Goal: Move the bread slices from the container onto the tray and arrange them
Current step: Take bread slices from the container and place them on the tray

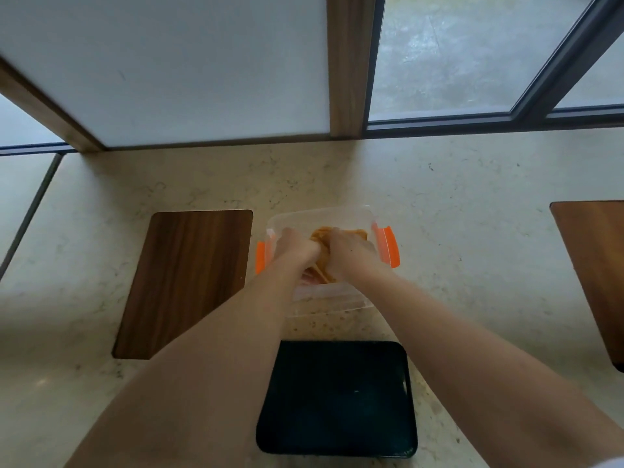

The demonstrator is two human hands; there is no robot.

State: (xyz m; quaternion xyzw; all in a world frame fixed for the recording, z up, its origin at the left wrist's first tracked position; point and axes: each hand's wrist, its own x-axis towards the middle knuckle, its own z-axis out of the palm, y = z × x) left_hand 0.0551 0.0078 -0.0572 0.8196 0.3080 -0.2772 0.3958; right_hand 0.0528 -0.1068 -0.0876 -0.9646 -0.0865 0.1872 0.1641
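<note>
A clear plastic container with orange side clips sits mid-counter, holding golden-brown bread slices. Both hands reach down inside it. My left hand is on the left of the slices and my right hand on the right, fingers curled around the stack between them. The hands hide most of the bread. A dark rectangular tray lies on the counter just in front of the container, nearer to me, with nothing on it.
A brown wooden board lies left of the container, and another wooden board sits at the right edge. The pale stone counter runs back to a wall panel and a window frame.
</note>
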